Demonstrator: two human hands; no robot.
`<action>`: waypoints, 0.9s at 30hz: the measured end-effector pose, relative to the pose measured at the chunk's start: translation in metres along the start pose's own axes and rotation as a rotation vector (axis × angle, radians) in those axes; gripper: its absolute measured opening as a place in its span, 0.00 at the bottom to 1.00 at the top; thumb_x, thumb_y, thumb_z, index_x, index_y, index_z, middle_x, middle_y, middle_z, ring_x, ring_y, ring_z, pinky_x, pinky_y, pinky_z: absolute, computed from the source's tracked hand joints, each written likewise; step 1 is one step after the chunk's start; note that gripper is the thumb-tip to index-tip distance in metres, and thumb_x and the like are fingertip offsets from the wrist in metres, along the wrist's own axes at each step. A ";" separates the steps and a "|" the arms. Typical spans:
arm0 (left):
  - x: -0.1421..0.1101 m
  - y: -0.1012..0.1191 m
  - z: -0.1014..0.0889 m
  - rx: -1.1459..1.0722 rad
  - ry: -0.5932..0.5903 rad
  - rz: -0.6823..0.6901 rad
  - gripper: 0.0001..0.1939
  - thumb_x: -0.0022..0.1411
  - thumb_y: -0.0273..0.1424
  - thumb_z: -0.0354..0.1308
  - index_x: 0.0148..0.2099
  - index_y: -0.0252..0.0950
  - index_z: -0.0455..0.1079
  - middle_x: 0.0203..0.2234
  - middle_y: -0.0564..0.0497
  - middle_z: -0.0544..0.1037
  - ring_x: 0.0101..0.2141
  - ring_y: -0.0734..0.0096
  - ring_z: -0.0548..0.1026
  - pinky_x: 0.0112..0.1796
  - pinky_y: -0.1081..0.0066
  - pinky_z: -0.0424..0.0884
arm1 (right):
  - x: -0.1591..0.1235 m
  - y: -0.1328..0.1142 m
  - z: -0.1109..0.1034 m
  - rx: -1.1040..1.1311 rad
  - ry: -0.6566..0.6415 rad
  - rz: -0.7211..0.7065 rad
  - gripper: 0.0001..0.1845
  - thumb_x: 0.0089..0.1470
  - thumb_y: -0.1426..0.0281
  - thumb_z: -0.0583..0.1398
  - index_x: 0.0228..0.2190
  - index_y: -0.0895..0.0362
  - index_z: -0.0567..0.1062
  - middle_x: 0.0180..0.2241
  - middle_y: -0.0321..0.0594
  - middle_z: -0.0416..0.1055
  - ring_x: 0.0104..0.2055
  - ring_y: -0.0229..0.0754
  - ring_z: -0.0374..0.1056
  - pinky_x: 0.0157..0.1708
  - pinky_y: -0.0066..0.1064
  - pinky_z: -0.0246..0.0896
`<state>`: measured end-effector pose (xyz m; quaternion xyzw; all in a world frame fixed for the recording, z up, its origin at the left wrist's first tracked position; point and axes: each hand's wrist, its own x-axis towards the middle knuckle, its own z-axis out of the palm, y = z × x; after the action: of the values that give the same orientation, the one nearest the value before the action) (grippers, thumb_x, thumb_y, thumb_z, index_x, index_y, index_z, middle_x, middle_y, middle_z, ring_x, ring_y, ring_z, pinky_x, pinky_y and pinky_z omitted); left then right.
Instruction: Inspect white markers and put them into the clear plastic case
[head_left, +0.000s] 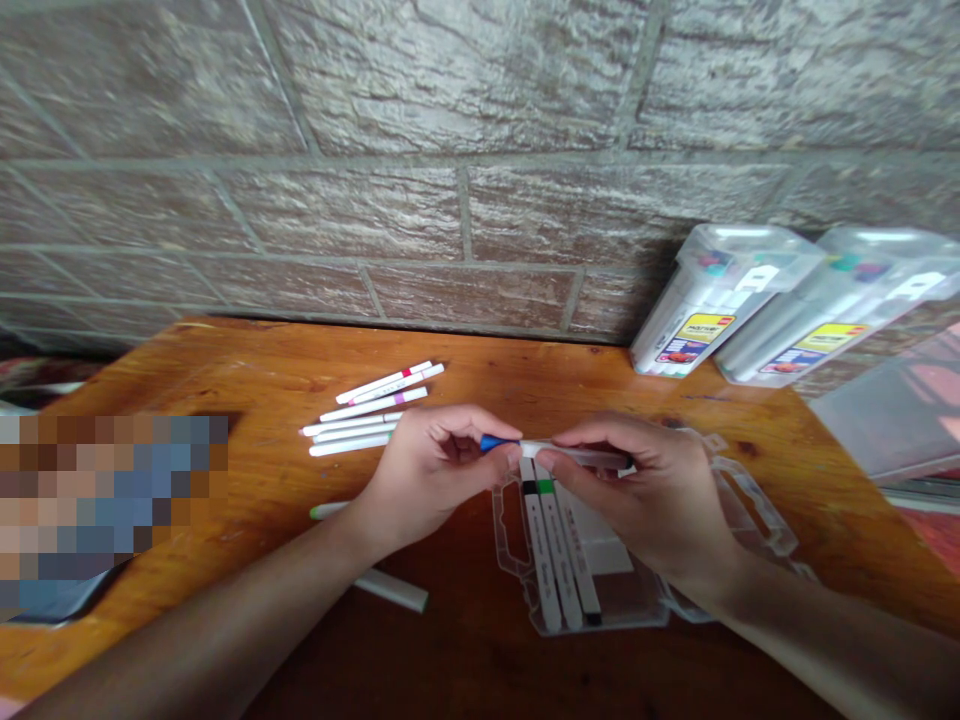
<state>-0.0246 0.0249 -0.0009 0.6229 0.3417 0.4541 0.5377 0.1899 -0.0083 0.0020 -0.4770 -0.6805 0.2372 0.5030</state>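
A marker [531, 450] with a blue end and a dark far end lies crosswise between my hands, above an open clear plastic case [645, 605]. With thumb and fingers, my left hand [431, 470] pinches it by the blue end. My right hand [649, 490] is closed round its body, hiding part of it. Whether the blue part is a cap seated fully on the body I cannot tell. Below, several white markers [550, 560] lie side by side in the case, with black and green bands showing.
Several loose white markers [390, 381] lie on the wooden table [255, 400] to the left. Another marker [394, 588] is partly under my left forearm. Two clear marker boxes [697, 300] stand against the stone-patterned wall [517, 215]. A blurred-out phone-like object [82, 590] is at far left.
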 end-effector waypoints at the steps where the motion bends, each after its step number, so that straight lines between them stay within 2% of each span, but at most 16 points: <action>1: -0.001 -0.001 0.001 0.005 -0.010 0.009 0.04 0.61 0.27 0.73 0.39 0.32 0.84 0.27 0.48 0.86 0.24 0.75 0.79 0.27 0.79 0.75 | -0.001 0.000 0.000 -0.019 -0.019 -0.019 0.03 0.56 0.67 0.73 0.31 0.49 0.85 0.27 0.36 0.83 0.26 0.42 0.77 0.26 0.32 0.71; 6: -0.004 0.000 0.004 0.016 -0.063 0.024 0.05 0.63 0.28 0.71 0.41 0.32 0.85 0.31 0.45 0.87 0.26 0.72 0.82 0.29 0.77 0.78 | -0.004 0.000 0.000 -0.001 -0.084 -0.019 0.04 0.55 0.67 0.74 0.34 0.47 0.85 0.30 0.37 0.83 0.28 0.45 0.78 0.28 0.34 0.72; 12: -0.005 0.005 0.005 0.026 -0.095 0.022 0.06 0.66 0.29 0.69 0.43 0.32 0.85 0.30 0.45 0.87 0.24 0.72 0.81 0.27 0.77 0.78 | -0.003 0.000 0.000 0.006 -0.089 -0.001 0.06 0.53 0.67 0.76 0.31 0.48 0.85 0.28 0.36 0.83 0.25 0.43 0.76 0.24 0.31 0.68; 21: -0.001 0.006 0.000 -0.034 -0.075 -0.004 0.08 0.67 0.31 0.68 0.43 0.31 0.84 0.27 0.46 0.85 0.25 0.74 0.79 0.28 0.77 0.77 | 0.001 -0.005 0.001 0.183 -0.119 0.140 0.03 0.55 0.63 0.74 0.31 0.48 0.87 0.29 0.36 0.85 0.27 0.43 0.80 0.28 0.31 0.74; 27: 0.000 0.008 -0.001 -0.078 -0.058 -0.043 0.09 0.67 0.33 0.68 0.42 0.31 0.83 0.27 0.47 0.84 0.25 0.72 0.79 0.28 0.75 0.77 | 0.001 -0.003 0.003 0.282 -0.140 0.207 0.05 0.57 0.61 0.73 0.32 0.48 0.87 0.30 0.38 0.86 0.29 0.46 0.81 0.30 0.35 0.78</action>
<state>-0.0256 0.0240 0.0074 0.6070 0.3214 0.4372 0.5806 0.1854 -0.0079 0.0041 -0.4514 -0.6212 0.4133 0.4894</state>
